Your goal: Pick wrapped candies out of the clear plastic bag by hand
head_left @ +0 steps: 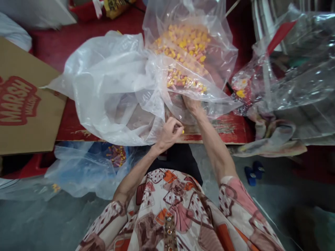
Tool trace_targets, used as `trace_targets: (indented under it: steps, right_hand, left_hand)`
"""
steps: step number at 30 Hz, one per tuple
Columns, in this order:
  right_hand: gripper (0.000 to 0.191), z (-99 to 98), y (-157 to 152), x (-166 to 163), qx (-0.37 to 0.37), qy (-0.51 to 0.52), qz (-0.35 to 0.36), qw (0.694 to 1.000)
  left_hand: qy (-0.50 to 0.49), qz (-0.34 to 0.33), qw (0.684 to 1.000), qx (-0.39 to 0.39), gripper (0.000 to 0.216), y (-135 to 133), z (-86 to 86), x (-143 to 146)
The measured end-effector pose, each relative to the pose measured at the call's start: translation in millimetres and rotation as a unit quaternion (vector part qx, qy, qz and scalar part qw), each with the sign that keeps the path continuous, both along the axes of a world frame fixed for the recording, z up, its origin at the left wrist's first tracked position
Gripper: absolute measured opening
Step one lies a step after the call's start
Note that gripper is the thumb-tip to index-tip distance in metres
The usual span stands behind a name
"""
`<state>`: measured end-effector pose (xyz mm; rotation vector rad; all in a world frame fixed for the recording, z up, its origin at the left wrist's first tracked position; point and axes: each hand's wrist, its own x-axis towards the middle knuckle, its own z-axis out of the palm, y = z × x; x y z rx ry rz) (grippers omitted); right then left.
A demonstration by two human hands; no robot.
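Note:
My left hand [170, 131] is closed at the near edge of the red table [222, 130], pinching small wrapped candies, with a yellow one [183, 131] showing at the fingertips. My right hand [192, 104] reaches under the lower edge of a clear plastic bag [222, 59], fingers hidden by the plastic. That bag holds a heap of yellow and pink wrapped candies [187, 47]. A large whitish plastic bag [110, 87] lies crumpled just left of my hands.
A brown cardboard box [23, 104] with red print sits at the left. More clear plastic [300, 69] and cloth pile up on the right. Below the table lie a bluish bag [86, 170] with candies and a blue object [252, 172] on the grey floor.

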<state>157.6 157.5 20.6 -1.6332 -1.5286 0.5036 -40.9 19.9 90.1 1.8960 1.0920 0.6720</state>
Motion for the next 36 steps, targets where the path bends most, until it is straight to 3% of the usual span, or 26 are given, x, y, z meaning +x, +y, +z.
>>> trace_targets:
  steps: [2,6,11,16,17,19,22,24,27,30,36]
  right_hand:
    - [0.015,6.1,-11,4,-0.031,-0.024,-0.012,0.999]
    - [0.022,25.5,-55,9,-0.007,-0.026,-0.073,0.997]
    - [0.043,43.4,-129,-18,0.065,0.040,-0.112,0.991]
    - [0.053,26.3,-174,-54,0.019,0.071,-0.133,0.988]
    - [0.054,20.7,-178,-59,0.008,0.069,-0.127,0.989]
    - [0.058,10.3,-181,-66,0.002,0.050,-0.118,0.992]
    - [0.061,-0.1,-180,-70,0.013,0.016,-0.120,0.993]
    - [0.062,-3.1,-178,-71,0.013,0.006,-0.121,0.993]
    - [0.063,-2.2,-177,-70,0.008,0.010,-0.115,0.993]
    - [0.064,3.5,-177,-69,0.001,0.035,-0.118,0.992]
    - [0.064,11.3,-179,-72,0.023,0.061,-0.152,0.986]
  left_hand:
    - [0.091,-0.051,0.990,0.092,0.010,-6,-8.0,12]
    - [0.220,-0.139,0.954,0.149,0.014,-12,-11.3,24]
    - [0.188,-0.063,0.954,0.226,0.018,-26,-13.6,19]
    - [0.117,-0.062,0.976,0.174,0.011,-31,-24.7,-4]
    - [0.096,-0.037,0.981,0.164,0.013,-26,-22.4,-15]
    - [0.077,0.073,0.981,0.162,0.019,-6,-13.2,-44]
    - [0.128,0.268,0.940,0.169,0.028,44,1.8,-97]
    - [0.206,0.330,0.910,0.144,0.038,78,5.8,-128]
    - [0.317,0.299,0.896,0.087,0.045,112,3.6,-159]
    - [0.372,0.236,0.895,0.063,0.039,121,0.4,-172]
    - [0.254,0.257,0.930,0.061,0.031,115,3.3,-185]
